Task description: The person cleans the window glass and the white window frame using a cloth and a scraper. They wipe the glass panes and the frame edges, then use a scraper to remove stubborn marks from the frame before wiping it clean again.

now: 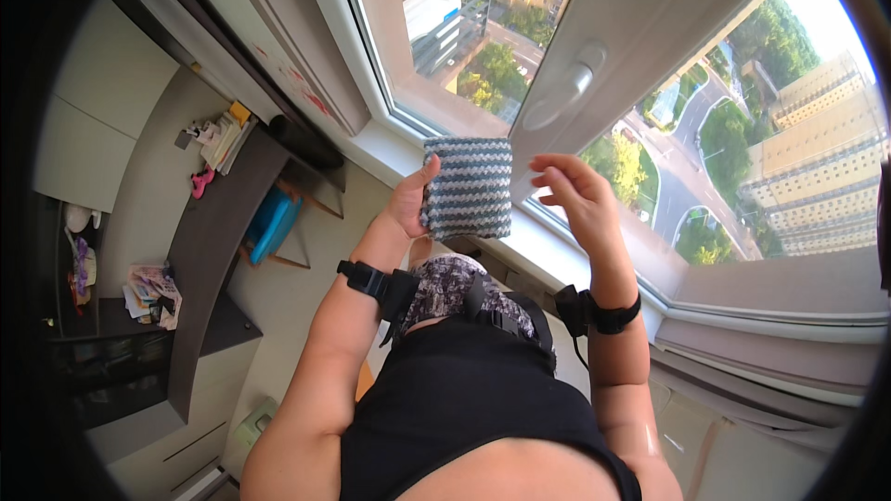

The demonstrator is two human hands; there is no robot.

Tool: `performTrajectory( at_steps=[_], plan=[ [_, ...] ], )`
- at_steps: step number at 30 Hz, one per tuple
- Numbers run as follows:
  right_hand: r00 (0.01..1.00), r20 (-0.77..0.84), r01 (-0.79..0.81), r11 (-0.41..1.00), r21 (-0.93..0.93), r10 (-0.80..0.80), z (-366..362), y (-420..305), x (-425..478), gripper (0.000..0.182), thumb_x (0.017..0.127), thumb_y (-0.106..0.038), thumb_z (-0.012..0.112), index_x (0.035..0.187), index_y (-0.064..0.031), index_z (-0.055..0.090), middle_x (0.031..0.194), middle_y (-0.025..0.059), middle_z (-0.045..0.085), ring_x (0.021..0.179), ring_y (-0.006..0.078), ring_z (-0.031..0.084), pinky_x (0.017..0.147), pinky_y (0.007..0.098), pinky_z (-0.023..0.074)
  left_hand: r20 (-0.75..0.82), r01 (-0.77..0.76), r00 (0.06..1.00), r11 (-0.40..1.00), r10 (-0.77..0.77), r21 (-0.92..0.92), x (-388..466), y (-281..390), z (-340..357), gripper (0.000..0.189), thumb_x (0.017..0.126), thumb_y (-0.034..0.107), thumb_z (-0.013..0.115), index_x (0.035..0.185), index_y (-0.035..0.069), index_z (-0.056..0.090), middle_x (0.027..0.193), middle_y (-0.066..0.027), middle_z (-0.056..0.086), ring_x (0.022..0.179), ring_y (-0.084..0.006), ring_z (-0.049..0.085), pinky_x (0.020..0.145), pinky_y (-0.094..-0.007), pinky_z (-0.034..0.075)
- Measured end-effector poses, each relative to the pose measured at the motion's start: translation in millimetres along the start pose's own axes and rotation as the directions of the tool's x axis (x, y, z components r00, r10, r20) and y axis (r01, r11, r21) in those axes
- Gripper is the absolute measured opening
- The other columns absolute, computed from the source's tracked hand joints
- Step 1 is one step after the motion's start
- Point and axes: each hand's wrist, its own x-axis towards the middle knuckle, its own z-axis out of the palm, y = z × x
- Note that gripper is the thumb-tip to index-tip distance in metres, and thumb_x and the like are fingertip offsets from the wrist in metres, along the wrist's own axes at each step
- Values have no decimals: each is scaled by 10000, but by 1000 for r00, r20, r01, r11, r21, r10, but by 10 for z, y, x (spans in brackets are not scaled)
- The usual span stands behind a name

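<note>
A striped knitted or crocheted cloth [468, 188], in grey-green and white, is held up flat in front of me. My left hand [412, 202] grips it by its left edge, with the thumb lying on the near face and the other fingers hidden behind it. Off the cloth's right side, my right hand [567, 188] is raised with its fingers bent and touches nothing. Its thumb and fingertips are apart. Each forearm wears a black strap with a small black device.
Before me stands a window with a white handle [579, 80] and a white sill [550, 243]. At the left are a dark desk [209, 223] with books and papers, and a blue chair [275, 223]. Curtains [766, 403] hang at the lower right.
</note>
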Motion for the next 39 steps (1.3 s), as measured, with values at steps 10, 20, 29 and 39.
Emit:
performTrajectory(
  at_steps=[10, 20, 29, 39],
  plan=[
    [686, -567, 271, 883, -383, -457, -187, -256, -168, 432, 902, -77, 627, 1290, -18, 447, 1148, 97, 522, 975, 174, 562, 776, 286, 500, -44, -768, 555, 532, 831, 357, -102, 1594, 1125, 353, 919, 145, 617, 1218, -26, 540, 1143, -148, 639, 1035, -278, 633, 892, -402, 523],
    [590, -662, 418, 876, -239, -463, -102, -383, -504, 339, 957, -27, 509, 1264, -23, 365, 953, 55, 504, 801, 125, 520, 751, 257, 442, 693, -583, -120, -615, 711, 530, 703, 2512, 2637, 530, 852, 54, 608, 1368, 54, 483, 1420, -158, 462, 1326, -352, 406, 1111, -428, 280],
    [490, -738, 393, 873, -288, -464, 101, -322, -40, 346, 979, -53, 463, 1305, -37, 349, 900, 46, 541, 767, 91, 480, 719, 224, 390, 999, -374, -46, -927, -25, -40, 1172, 1482, 2527, 382, 882, 160, 513, 1238, 258, 612, 1385, 39, 509, 1309, -171, 429, 1121, -429, 234],
    [350, -816, 356, 871, -340, -461, 224, -236, 311, 319, 998, -89, 382, 1313, -51, 348, 836, 34, 498, 699, 95, 434, 681, 227, 382, 882, 66, -255, -903, 396, 424, 1165, 3939, 3376, 645, 844, 419, 633, 1437, 286, 416, 1540, -169, 256, 1394, -450, 214, 1087, -656, 138]
  ],
)
